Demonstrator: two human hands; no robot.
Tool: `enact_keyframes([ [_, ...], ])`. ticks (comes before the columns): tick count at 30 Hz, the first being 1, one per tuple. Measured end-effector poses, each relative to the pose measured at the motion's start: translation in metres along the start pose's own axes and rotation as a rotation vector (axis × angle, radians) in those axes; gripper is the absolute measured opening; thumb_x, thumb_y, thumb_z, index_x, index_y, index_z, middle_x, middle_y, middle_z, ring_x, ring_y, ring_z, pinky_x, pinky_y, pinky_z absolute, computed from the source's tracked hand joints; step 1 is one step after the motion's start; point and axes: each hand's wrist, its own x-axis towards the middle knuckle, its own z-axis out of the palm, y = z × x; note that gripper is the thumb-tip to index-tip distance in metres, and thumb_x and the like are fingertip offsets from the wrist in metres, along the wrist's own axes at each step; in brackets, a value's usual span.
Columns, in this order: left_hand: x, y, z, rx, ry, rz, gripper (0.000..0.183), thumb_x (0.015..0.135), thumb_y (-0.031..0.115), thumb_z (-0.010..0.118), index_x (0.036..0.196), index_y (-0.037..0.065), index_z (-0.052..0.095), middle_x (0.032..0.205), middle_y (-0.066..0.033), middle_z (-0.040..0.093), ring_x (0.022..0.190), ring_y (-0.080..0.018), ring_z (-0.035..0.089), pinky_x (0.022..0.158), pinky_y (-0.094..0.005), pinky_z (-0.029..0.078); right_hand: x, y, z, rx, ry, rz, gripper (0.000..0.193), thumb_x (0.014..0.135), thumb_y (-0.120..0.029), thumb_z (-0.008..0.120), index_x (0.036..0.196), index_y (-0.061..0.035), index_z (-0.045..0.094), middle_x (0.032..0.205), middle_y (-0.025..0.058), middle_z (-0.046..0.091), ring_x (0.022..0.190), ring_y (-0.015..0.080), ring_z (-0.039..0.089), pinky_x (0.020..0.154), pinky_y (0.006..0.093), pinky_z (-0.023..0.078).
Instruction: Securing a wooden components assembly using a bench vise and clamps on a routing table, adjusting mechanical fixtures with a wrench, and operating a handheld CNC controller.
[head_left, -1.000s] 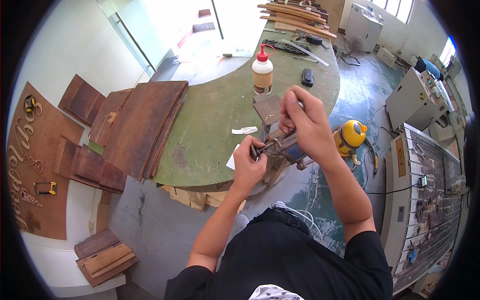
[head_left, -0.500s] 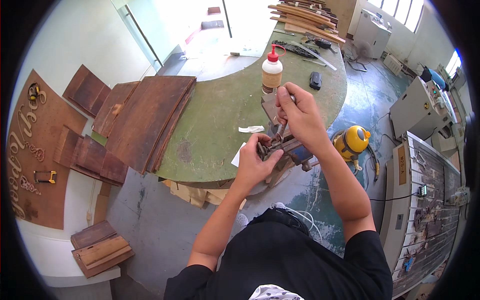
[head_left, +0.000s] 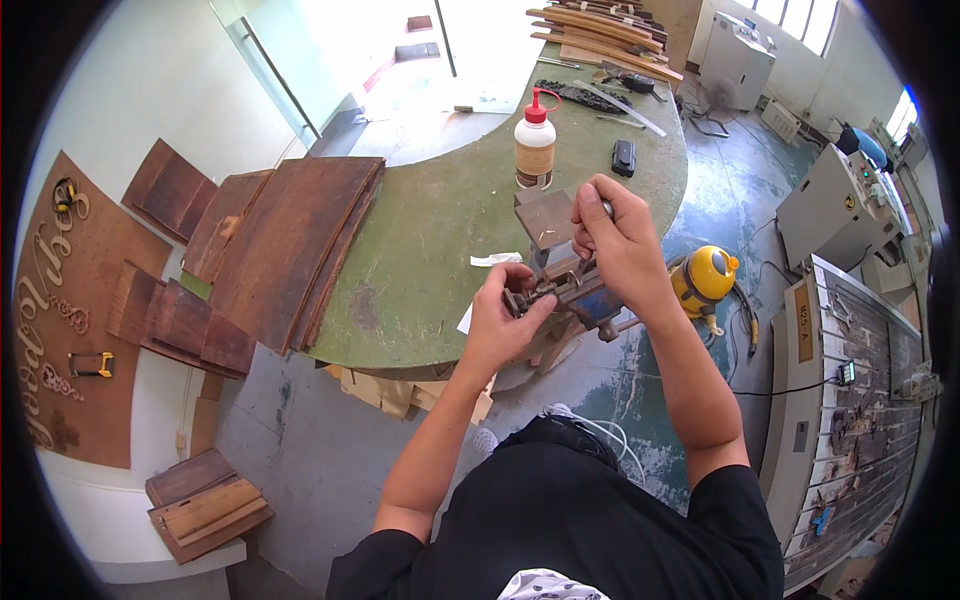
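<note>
A bench vise (head_left: 598,305) with a blue body and worn metal parts stands at the near edge of the green table (head_left: 430,230), beneath both my hands. My left hand (head_left: 495,325) pinches a small dark metal part (head_left: 517,301) at the left side of the vise, thumb and fingers around it. Over the vise, my right hand (head_left: 625,240) is closed round a slim metal tool (head_left: 608,208). One rounded end of the tool shows beside the thumb; the fingers hide most of the rest, so its kind is unclear. A flat metal block (head_left: 548,218) sits just beyond.
Behind the vise stands a white glue bottle (head_left: 535,145) with a red cap, near a black case (head_left: 624,158). Dark wooden panels (head_left: 290,240) lean at the left. A yellow vacuum (head_left: 703,275) is on the floor at right, and wood strips (head_left: 605,40) lie at the far end.
My right hand has moved right and slightly down with the tool, away from my left hand, uncovering more of the metal block. My left hand keeps its pinch, nearly in place.
</note>
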Motion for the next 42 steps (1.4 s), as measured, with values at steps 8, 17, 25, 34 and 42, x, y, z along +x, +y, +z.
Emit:
enact_keyframes([
  [8,0.003,0.008,0.002,-0.008,0.102,0.202,0.027,0.082,0.013,0.078,0.101,0.001,0.063,0.084,0.0012,0.061,0.072,-0.0061,0.051,0.063,-0.0230,0.042,-0.009,0.002,-0.006,0.064,0.005,0.036,0.031,0.107,-0.022,0.048,0.084,-0.0015,0.048,0.069,-0.0021,0.041,0.059,0.0048,0.038,0.053,0.0226,0.036],
  [17,0.001,0.008,0.001,0.035,0.043,-0.020,0.024,0.085,0.020,0.077,0.089,-0.002,0.070,0.068,-0.0017,0.063,0.062,-0.0064,0.052,0.055,-0.0250,0.042,-0.023,0.002,-0.016,0.149,0.070,-0.005,0.029,0.106,-0.019,0.049,0.084,-0.0005,0.051,0.062,-0.0041,0.041,0.054,0.0032,0.037,0.049,0.0229,0.032],
  [25,0.000,0.004,0.005,0.002,0.039,-0.021,0.014,0.085,0.011,0.076,0.087,-0.002,0.069,0.073,0.0004,0.065,0.066,-0.0040,0.053,0.057,-0.0233,0.042,-0.037,-0.001,-0.024,0.169,0.109,-0.055,0.030,0.106,-0.019,0.048,0.083,0.0000,0.050,0.066,-0.0017,0.043,0.057,0.0042,0.039,0.052,0.0221,0.035],
  [34,-0.002,0.005,0.001,-0.004,-0.031,-0.069,0.012,0.088,0.008,0.073,0.089,-0.003,0.068,0.075,0.0019,0.063,0.070,-0.0037,0.053,0.060,-0.0223,0.043,-0.061,-0.008,-0.053,-0.054,0.212,0.024,0.030,0.103,-0.018,0.054,0.080,0.0015,0.053,0.067,0.0017,0.049,0.059,0.0068,0.044,0.054,0.0256,0.037],
  [42,-0.003,0.005,0.001,0.041,0.019,-0.027,0.017,0.083,0.008,0.074,0.090,-0.005,0.068,0.074,-0.0056,0.068,0.067,-0.0076,0.056,0.061,-0.0249,0.045,-0.078,0.071,-0.123,-0.819,0.078,-0.118,0.021,0.092,-0.016,0.065,0.091,0.0045,0.067,0.082,0.0155,0.066,0.074,0.0267,0.063,0.068,0.0350,0.048],
])
